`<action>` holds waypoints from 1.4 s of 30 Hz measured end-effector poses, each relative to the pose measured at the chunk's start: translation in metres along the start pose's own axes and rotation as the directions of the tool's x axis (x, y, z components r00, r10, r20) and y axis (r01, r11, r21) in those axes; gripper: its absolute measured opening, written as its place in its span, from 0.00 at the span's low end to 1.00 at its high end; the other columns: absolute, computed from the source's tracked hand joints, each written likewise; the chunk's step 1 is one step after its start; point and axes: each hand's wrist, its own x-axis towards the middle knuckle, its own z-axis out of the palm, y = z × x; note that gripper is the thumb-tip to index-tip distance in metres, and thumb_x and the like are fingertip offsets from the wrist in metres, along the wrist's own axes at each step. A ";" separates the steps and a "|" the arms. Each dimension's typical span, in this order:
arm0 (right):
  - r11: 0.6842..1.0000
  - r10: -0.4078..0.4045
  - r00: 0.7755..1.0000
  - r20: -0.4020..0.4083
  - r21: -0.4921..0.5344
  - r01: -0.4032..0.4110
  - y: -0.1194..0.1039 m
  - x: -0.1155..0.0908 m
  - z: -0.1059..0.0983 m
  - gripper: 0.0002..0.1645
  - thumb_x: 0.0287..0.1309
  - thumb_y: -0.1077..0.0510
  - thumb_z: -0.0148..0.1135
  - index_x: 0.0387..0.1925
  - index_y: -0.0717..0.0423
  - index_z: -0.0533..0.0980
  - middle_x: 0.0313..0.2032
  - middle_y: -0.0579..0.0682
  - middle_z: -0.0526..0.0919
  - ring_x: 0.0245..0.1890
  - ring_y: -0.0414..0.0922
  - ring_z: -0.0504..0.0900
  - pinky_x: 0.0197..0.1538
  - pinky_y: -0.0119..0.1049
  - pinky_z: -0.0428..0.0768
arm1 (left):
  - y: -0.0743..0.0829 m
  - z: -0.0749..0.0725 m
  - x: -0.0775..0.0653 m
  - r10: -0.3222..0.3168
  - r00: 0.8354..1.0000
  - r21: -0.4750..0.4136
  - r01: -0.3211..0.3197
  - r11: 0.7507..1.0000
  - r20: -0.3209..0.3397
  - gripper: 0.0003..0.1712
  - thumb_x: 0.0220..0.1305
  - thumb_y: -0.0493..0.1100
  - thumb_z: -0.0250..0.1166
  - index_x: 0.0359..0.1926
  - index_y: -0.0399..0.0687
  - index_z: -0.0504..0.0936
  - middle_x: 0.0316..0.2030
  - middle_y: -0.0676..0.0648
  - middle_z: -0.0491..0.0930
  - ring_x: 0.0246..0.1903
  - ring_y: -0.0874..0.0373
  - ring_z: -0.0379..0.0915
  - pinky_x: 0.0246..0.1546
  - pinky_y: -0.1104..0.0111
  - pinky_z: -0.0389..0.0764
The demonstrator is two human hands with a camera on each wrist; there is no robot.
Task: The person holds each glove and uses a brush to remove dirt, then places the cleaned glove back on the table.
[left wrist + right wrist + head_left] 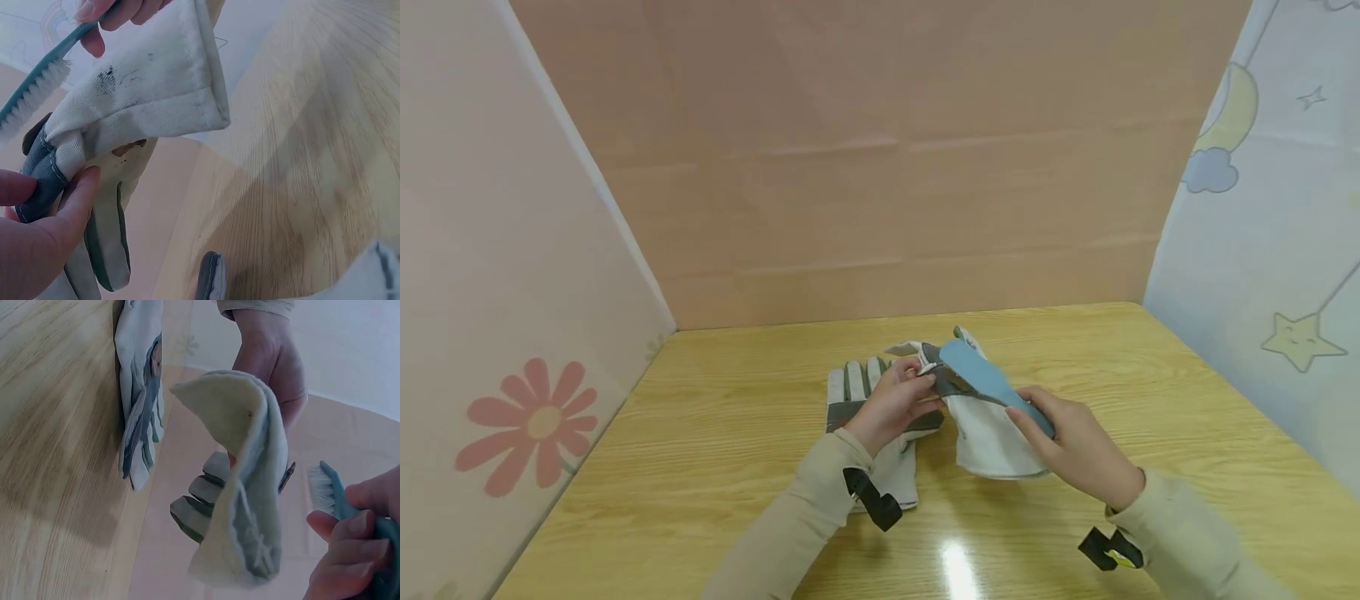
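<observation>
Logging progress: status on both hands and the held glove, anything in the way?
Left hand holding glove, right hand gripping blue brush. Glove off table, dark marks on white cuff. Second glove below left hand, apparently not in the way.

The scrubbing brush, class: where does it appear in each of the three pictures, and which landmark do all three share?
Head: the scrubbing brush is just right of centre, below mid-height, in the right hand.
Left wrist: the scrubbing brush is at upper left, cut by the frame edge.
Right wrist: the scrubbing brush is at the right, below mid-height.
Shared landmark: the raised work glove, held in the left hand.
</observation>
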 end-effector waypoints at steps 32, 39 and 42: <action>0.998 0.060 0.996 0.062 -0.040 -0.057 0.007 0.005 0.010 0.10 0.63 0.60 0.55 0.42 0.61 0.77 0.31 0.51 0.84 0.20 0.27 0.70 0.25 0.27 0.71 | 0.004 -0.015 -0.005 0.046 0.997 0.023 -0.045 0.999 -0.053 0.10 0.69 0.31 0.46 0.36 0.50 0.57 0.34 0.52 0.64 0.30 0.68 0.73 0.39 0.67 0.77; 1.000 0.026 1.000 0.004 0.004 -0.026 0.003 0.008 0.009 0.08 0.63 0.63 0.55 0.41 0.61 0.77 0.25 0.47 0.80 0.17 0.27 0.63 0.21 0.26 0.66 | 0.003 -0.015 -0.004 0.053 0.998 0.037 -0.051 0.998 -0.040 0.09 0.69 0.31 0.46 0.38 0.48 0.57 0.37 0.51 0.66 0.31 0.68 0.74 0.42 0.65 0.78; 1.000 0.026 1.000 0.009 0.009 -0.026 0.001 0.011 0.011 0.08 0.63 0.62 0.55 0.41 0.60 0.77 0.27 0.47 0.81 0.18 0.27 0.65 0.22 0.26 0.67 | 0.004 -0.015 -0.005 0.055 0.998 0.034 -0.054 0.998 -0.032 0.08 0.69 0.30 0.46 0.38 0.48 0.58 0.38 0.51 0.66 0.31 0.68 0.74 0.49 0.58 0.77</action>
